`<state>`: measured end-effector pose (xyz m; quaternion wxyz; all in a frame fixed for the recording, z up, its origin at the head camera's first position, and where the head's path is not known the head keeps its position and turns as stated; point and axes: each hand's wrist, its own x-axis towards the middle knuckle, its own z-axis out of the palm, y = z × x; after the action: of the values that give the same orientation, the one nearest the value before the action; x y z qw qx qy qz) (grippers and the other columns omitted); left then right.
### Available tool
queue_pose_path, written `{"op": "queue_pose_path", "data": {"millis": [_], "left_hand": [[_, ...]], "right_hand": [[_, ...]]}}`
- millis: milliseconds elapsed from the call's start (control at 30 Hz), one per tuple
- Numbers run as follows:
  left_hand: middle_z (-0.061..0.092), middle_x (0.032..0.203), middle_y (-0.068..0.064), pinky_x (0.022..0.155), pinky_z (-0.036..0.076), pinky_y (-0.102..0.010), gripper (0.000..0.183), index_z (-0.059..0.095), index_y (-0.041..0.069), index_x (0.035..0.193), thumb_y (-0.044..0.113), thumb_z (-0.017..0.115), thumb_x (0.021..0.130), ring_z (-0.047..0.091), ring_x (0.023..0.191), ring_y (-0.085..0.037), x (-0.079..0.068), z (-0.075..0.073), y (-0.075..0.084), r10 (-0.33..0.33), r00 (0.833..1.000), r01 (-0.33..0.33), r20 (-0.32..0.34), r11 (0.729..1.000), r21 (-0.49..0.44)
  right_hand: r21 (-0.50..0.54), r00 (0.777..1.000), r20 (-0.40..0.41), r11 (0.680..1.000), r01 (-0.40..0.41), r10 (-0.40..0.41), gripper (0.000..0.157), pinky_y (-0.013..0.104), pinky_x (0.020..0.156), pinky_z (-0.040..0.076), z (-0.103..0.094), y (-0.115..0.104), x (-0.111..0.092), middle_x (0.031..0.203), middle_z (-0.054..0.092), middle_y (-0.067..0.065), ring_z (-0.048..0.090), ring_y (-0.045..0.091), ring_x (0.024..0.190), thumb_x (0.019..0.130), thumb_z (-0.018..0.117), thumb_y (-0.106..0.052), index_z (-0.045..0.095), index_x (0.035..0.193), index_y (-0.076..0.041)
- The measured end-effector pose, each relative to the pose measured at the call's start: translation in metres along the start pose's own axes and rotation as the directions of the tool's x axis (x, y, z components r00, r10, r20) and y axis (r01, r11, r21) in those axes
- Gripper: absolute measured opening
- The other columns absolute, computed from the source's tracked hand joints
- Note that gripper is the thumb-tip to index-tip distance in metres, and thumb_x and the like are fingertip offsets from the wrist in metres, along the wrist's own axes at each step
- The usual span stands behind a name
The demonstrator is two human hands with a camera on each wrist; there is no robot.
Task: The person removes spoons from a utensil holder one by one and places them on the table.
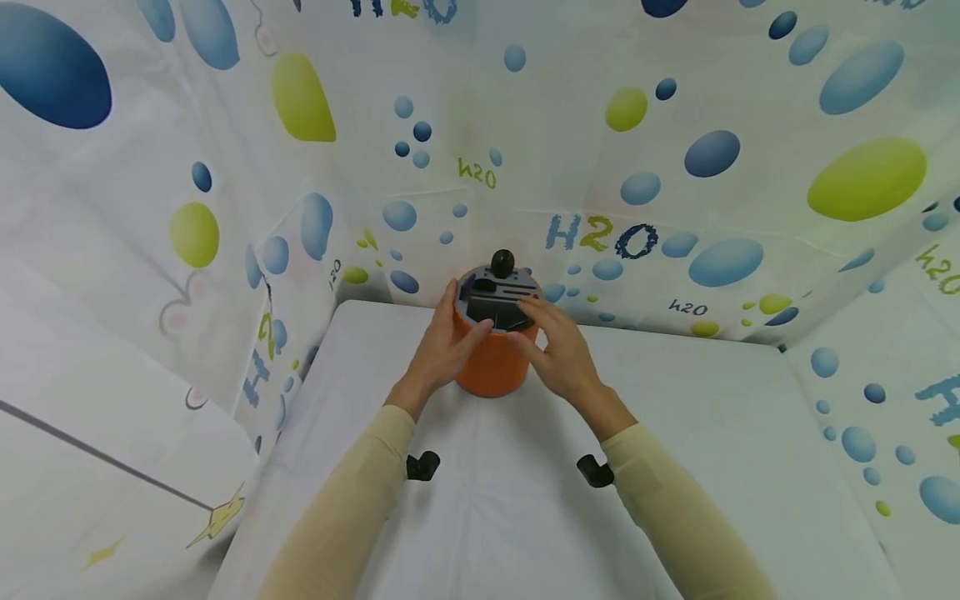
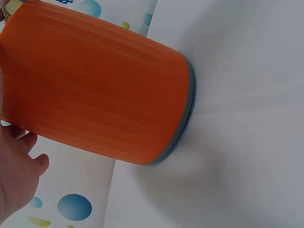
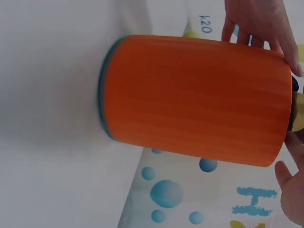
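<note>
An orange, round knife block (image 1: 491, 367) with a grey slotted top and a grey base stands upright at the back of the white table. From the far side of its top rises a rounded black handle (image 1: 502, 263). My left hand (image 1: 442, 346) cups the upper left side, fingers along the wall and thumb at the front rim. Over the right rim, my right hand (image 1: 562, 350) has its fingertips at the slotted top, its thumb near the front. A dark area fills the front of the top. In the right wrist view, a small yellowish piece (image 3: 298, 111) shows at the rim, partly hidden.
The white-covered table (image 1: 480, 517) meets a patterned wall sheet (image 1: 525, 125) close behind the knife block. Similar sheets hang at both sides. Black wrist mounts (image 1: 423, 467) stick out from the inner sides of both sleeves.
</note>
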<state>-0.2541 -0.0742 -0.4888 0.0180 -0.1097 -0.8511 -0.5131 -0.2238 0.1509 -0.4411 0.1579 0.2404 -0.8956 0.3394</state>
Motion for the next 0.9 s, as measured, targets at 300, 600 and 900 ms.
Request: {"op": "queue_pose_path", "data": {"millis": [300, 600, 900], "left_hand": [[0.011, 0.176, 0.003, 0.129, 0.019, -0.059, 0.098, 0.0, 0.032, 0.168, 0.07, 0.055, 0.097, 0.017, 0.162, -0.025, 0.0, 0.001, 0.002, 0.007, 1.0, -0.007, -0.006, 1.0, -0.017], [0.011, 0.176, 0.004, 0.13, 0.017, -0.054, 0.096, 0.001, 0.032, 0.168, 0.067, 0.055, 0.098, 0.014, 0.162, -0.022, 0.001, 0.001, 0.003, 0.021, 1.0, -0.021, -0.014, 1.0, -0.021], [0.01, 0.176, 0.003, 0.13, 0.017, -0.054, 0.098, 0.001, 0.03, 0.169, 0.069, 0.054, 0.098, 0.014, 0.163, -0.023, 0.002, 0.002, 0.002, 0.018, 1.0, -0.018, -0.015, 1.0, -0.013]], "right_hand": [[0.115, 0.995, -0.057, 0.989, 0.093, -0.087, 0.037, 0.047, 0.107, 0.054, 0.003, 0.0, 0.006, 0.134, 0.07, 0.014, 0.066, 0.03, 0.125, 0.097, 0.072, -0.005, 0.068, 0.133, -0.002], [0.177, 0.997, -0.056, 0.982, 0.071, -0.062, 0.019, 0.038, 0.084, 0.061, 0.005, -0.001, 0.01, 0.123, 0.076, 0.009, 0.072, 0.024, 0.104, 0.097, 0.07, 0.0, 0.079, 0.113, -0.003], [0.194, 0.996, -0.055, 0.978, 0.076, -0.066, 0.017, 0.039, 0.084, 0.063, 0.004, -0.001, 0.014, 0.117, 0.078, 0.009, 0.074, 0.024, 0.101, 0.097, 0.07, 0.001, 0.081, 0.109, -0.003]]}}
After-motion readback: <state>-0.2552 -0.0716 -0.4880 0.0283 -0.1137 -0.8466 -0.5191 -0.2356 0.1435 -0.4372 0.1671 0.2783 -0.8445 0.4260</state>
